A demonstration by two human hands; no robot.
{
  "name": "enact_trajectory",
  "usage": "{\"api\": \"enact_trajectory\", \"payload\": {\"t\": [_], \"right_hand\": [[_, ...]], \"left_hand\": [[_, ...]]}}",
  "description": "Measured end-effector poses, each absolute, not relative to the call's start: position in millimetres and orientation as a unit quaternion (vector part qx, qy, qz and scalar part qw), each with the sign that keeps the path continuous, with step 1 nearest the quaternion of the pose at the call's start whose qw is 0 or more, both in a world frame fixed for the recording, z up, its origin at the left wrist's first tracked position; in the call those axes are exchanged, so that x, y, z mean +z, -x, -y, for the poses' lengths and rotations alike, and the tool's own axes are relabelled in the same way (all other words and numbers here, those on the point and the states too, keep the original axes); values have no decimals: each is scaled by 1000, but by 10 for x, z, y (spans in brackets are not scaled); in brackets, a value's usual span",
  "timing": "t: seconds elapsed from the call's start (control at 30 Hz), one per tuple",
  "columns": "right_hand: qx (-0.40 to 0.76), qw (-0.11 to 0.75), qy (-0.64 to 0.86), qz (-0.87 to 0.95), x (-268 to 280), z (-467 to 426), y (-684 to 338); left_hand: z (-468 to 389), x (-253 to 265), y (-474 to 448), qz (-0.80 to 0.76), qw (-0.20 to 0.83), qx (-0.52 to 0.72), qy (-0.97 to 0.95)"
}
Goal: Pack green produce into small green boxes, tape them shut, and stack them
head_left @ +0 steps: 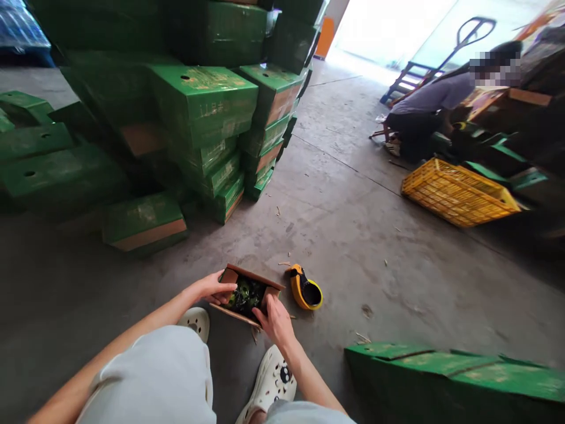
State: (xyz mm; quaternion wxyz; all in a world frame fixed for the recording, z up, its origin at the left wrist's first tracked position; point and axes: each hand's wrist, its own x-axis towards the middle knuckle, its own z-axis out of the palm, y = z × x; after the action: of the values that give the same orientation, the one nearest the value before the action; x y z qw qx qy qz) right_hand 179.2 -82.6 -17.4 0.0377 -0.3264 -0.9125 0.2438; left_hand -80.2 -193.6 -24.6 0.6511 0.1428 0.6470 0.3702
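A small open cardboard box (250,272) sits low between my feet, its brown inner walls showing. Inside lies shiny black plastic (248,297) with green pieces showing through; I cannot make out their kind. My left hand (217,288) grips the left end of the box, thumb over the rim. At the right end, my right hand (276,318) holds the wall with its fingertips reaching inside. Just right of the box, a yellow-and-black tape dispenser (304,290) rests on the concrete floor.
Tall stacks of green cartons (212,106) stand ahead on the left. A green carton (454,383) lies at the lower right. Farther right are a yellow plastic crate (459,191), a crouching person (435,97) and a pallet jack (463,41). Scraps litter the floor.
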Motion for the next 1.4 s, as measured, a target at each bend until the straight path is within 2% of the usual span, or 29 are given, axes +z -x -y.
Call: {"api": "enact_trajectory", "payload": {"t": [0.1,0.23,0.37,0.5,0.7,0.9,0.97,1.03,1.13,1.27,1.4], "right_hand": [[201,13,215,956,-123,746,-1464],[223,-21,147,964,-109,713,-1083],[216,-29,161,962,-177,786,-981],[173,7,155,973,-194,844,-1043],[112,40,317,941,-174,782,-1073],[145,-39,266,952,-180,906,-869],[153,-28,292,944,-121,932,-880],[166,19,300,939,-39,930,-937],[214,64,220,950,58,889,-1025],[301,32,188,934,53,814,-1038],[253,-21,227,940,-16,809,-957]], "left_hand": [[1910,-251,861,-681,635,339,-139],[1885,-232,958,-720,602,277,-206],[1891,-177,973,-735,572,269,-244],[1898,-165,959,-727,589,248,-252],[1971,-236,977,-679,630,333,-178],[1957,-208,893,-706,610,306,-188],[1939,-201,870,-720,585,304,-217],[1931,-211,865,-731,562,308,-236],[1939,-246,889,-720,587,304,-212],[1940,-256,913,-680,634,323,-176],[1930,-214,905,-679,633,333,-169]]}}
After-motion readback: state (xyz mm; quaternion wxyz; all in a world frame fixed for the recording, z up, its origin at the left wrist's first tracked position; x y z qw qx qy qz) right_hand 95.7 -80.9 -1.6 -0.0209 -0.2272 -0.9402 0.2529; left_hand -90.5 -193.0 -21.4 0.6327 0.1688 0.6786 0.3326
